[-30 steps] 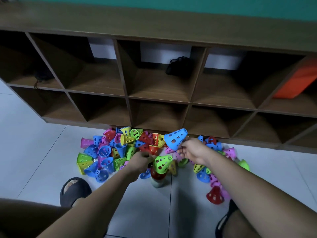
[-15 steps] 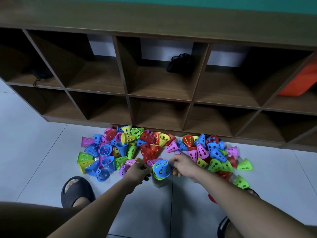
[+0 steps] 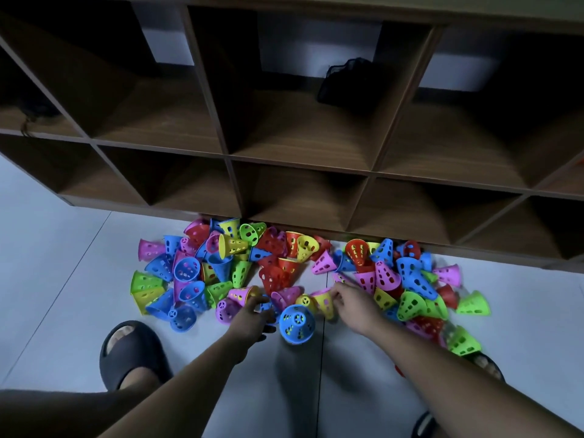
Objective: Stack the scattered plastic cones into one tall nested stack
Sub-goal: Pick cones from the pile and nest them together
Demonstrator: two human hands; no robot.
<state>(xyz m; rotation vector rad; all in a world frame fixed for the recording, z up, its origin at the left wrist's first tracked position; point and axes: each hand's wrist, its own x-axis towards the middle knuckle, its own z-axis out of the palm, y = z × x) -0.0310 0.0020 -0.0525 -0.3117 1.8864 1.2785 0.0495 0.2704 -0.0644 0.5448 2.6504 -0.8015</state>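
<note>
Left hand [image 3: 252, 314] first: we find it low at the floor, fingers curled against the left flank of the nested stack of perforated plastic cones [image 3: 297, 324]. We see the stack from straight above, capped by a blue cone. Whether those fingers truly clasp the stack we cannot tell, because the blue cap hides the contact. Over to the right hand [image 3: 355, 306], whose bent fingertips pinch the rim of a small yellow perforated plastic cone [image 3: 325, 303]. That cone lies on its side just right of the stack.

Crowding in behind both hands is the loose heap of pink, blue, green, yellow and red plastic cones [image 3: 275, 276], tipped every which way. A purple cone [image 3: 226, 309] sits just beside the left knuckles. Bright green cones [image 3: 410, 306] press close along the right wrist and forearm, and some are partly hidden under that arm. The heap's far edge runs right up to the bottom of a dark brown wooden cubby shelf [image 3: 300, 172] with 2 rows of open compartments. In 1 upper compartment slumps a black mesh bag [image 3: 347, 80].

Down at our left, a black foam slipper [image 3: 132, 355] with a foot in it stands near the heap's left side. A second slipper [image 3: 486, 363] peeks out past the right forearm. Everything rests on a pale glossy tiled floor [image 3: 63, 295], and a dark grout line [image 3: 323, 374] runs from under the stack towards us. The room is dim, so the cubbies fall into deep shadow.
</note>
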